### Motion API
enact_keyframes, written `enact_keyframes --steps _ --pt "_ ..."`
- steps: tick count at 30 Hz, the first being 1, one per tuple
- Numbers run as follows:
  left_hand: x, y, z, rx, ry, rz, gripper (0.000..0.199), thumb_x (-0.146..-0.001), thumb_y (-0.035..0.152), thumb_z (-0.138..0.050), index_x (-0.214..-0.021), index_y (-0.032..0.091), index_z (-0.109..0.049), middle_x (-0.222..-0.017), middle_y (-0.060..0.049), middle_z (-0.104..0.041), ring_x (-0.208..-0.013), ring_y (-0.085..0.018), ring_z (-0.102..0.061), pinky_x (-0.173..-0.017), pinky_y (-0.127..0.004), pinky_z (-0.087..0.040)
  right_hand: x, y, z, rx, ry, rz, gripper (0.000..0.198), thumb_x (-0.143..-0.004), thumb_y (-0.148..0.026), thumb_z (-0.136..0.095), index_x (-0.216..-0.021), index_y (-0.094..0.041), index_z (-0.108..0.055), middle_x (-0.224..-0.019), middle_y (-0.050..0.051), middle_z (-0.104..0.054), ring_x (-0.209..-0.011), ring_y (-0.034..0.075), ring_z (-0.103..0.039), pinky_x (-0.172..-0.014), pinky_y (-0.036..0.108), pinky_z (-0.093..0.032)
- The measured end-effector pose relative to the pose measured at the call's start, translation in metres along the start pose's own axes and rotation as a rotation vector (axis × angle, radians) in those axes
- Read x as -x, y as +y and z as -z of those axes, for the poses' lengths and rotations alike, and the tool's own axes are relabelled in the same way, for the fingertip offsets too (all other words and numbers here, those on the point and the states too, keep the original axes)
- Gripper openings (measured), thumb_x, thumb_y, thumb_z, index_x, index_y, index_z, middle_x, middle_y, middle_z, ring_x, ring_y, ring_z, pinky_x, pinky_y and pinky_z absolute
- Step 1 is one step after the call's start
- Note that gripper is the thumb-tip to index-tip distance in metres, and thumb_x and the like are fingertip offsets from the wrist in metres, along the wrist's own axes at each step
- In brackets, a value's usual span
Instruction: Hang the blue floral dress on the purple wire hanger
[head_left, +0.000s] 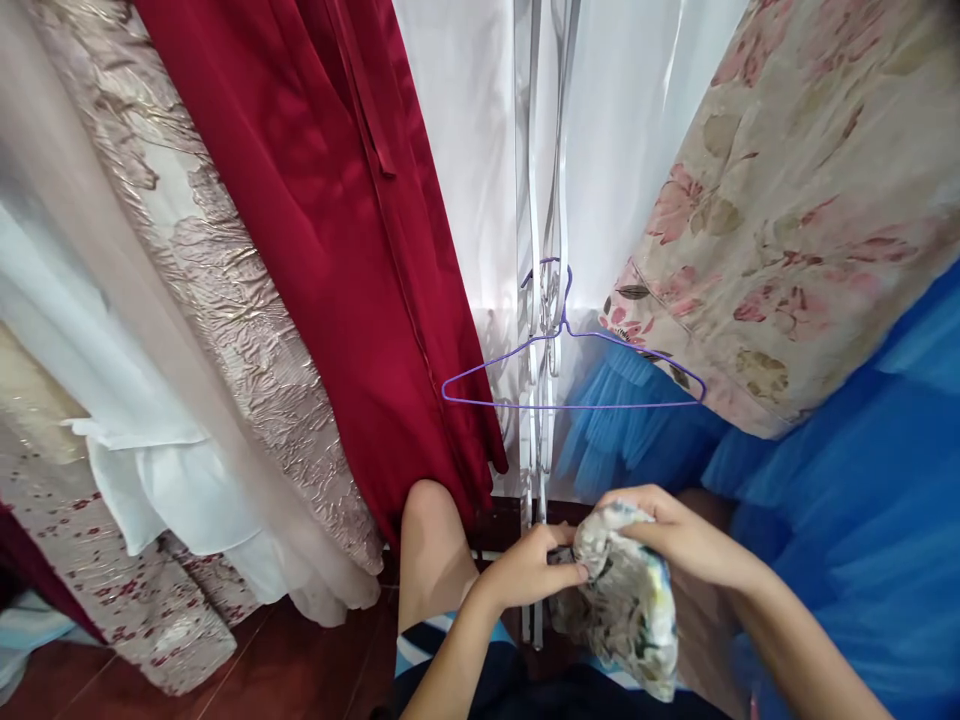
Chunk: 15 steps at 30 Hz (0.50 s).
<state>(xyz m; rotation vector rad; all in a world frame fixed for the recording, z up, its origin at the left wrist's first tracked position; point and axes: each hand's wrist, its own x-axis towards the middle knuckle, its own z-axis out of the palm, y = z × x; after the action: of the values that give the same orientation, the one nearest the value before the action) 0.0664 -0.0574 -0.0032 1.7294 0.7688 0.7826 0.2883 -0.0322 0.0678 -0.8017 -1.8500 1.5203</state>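
Low in the view, my right hand (667,525) is closed on a crumpled grey-white cloth (630,610) with yellow and dark patches. The cloth hangs loosely below the fingers. My left hand (532,568) pinches at the left edge of the same cloth, thumb and fingers close together; part of the grip is hidden. Just above both hands, a purple clothes hanger (574,405) hangs by its hook among long silvery-white ribbons (534,370), with nothing on it. The ribbons run down past my left hand.
Long garments hang all round: a dark red satin dress (322,250), a white one (465,120), a floral beige one (810,220), blue tulle (847,520) at right and a textured pinkish one (232,280) at left. Below is a red-brown tiled floor (277,670).
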Motion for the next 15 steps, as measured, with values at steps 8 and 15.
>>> enact_keyframes --steps 8,15 --pt "0.030 -0.026 0.069 -0.417 0.223 0.100 0.040 -0.089 0.051 -0.062 -0.079 0.014 -0.070 -0.077 0.000 -0.067 -0.091 -0.023 -0.065 -0.115 -0.047 -0.036 0.000 -0.018 0.067 0.082 0.434 0.039 0.029 -0.083 -0.045 -0.074 -0.090 -0.017 -0.075 -0.083 0.003 -0.075 -0.076 0.021 -0.067 -0.070 0.027 -0.052" --pt "0.037 0.018 0.161 -0.989 0.257 0.122 0.031 -0.096 0.042 -0.052 -0.119 0.028 -0.070 -0.127 -0.004 -0.067 -0.133 -0.026 -0.050 -0.122 -0.063 -0.005 -0.009 -0.009 0.096 0.273 0.626 0.099 0.036 -0.086 -0.049 -0.067 -0.100 -0.017 -0.076 -0.092 0.005 -0.077 -0.079 0.024 -0.069 -0.066 0.028 -0.052"
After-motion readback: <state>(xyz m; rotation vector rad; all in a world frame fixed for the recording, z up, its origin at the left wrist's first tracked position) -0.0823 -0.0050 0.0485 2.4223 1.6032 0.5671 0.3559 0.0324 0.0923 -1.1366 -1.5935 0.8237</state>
